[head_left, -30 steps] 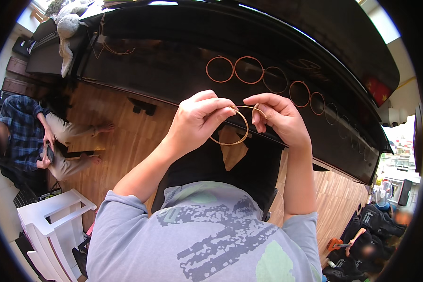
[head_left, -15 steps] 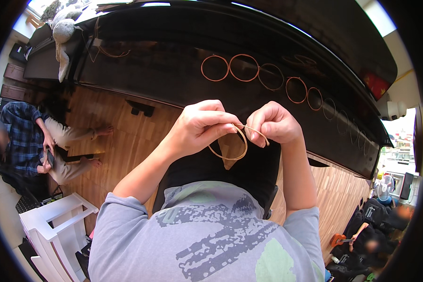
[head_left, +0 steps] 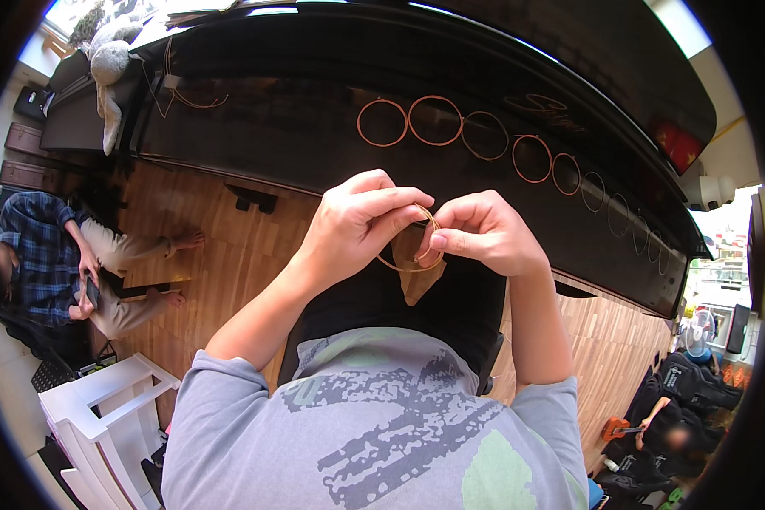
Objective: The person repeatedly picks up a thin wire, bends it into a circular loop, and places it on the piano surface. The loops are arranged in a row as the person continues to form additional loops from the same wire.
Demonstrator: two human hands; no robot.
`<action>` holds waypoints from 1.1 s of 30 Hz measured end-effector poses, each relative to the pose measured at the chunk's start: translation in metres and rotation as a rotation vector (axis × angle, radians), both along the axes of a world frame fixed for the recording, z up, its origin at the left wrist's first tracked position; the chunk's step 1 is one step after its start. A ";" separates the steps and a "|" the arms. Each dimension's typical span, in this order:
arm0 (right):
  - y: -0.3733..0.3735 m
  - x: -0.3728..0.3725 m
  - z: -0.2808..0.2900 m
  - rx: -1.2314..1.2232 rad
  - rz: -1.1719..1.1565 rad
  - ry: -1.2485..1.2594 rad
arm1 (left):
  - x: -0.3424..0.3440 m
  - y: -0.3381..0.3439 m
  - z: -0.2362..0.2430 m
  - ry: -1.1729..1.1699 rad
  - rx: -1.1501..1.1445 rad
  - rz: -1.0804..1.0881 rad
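Above my lap, a thin bronze-coloured guitar string (head_left: 406, 270) is bent round into a small coil. My left hand (head_left: 357, 219) pinches the top of this coil between thumb and fingers. From the other side my right hand (head_left: 491, 235) closes its thumb and fingertips on the coil's right part. The two hands are almost touching. Beneath the coil shows a brown pointed flat piece (head_left: 413, 287), its kind unclear. Ahead, a row of several coiled strings (head_left: 436, 142), some copper-coloured and some silvery, lies on a glossy black piano-like surface (head_left: 280, 127).
A loose coppery string (head_left: 197, 105) lies at the surface's left end near a grey plush toy (head_left: 110, 64). At left a person in a plaid shirt (head_left: 38, 242) sits holding a phone. White furniture (head_left: 102, 408) stands lower left. Another person, with a ukulele (head_left: 614, 428), is lower right beside black bags (head_left: 697, 382).
My right hand has moved left, closer to my left hand. The string end that stuck out to the right now lies against the coil. My left hand has barely shifted.
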State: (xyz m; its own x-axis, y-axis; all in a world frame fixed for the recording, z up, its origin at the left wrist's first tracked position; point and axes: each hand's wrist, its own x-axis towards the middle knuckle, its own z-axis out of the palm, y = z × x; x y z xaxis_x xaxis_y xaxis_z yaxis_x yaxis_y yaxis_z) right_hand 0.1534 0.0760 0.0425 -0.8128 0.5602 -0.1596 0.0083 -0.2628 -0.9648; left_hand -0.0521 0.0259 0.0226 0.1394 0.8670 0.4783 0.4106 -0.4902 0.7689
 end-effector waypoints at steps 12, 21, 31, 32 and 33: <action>-0.016 -0.001 -0.008 0.144 -0.459 0.001 | 0.007 -0.006 0.009 -0.007 -0.037 0.119; -0.020 0.000 -0.005 0.334 -0.457 -0.169 | 0.000 -0.002 0.007 0.020 0.096 0.152; -0.020 0.009 -0.010 0.263 -0.134 -0.054 | -0.003 0.001 0.000 -0.424 -0.252 -0.060; -0.021 0.009 -0.012 0.280 -0.168 -0.031 | -0.003 0.002 0.000 -0.477 -0.293 -0.091; -0.022 0.008 -0.013 0.297 -0.198 -0.003 | -0.003 0.001 0.000 -0.525 -0.332 -0.117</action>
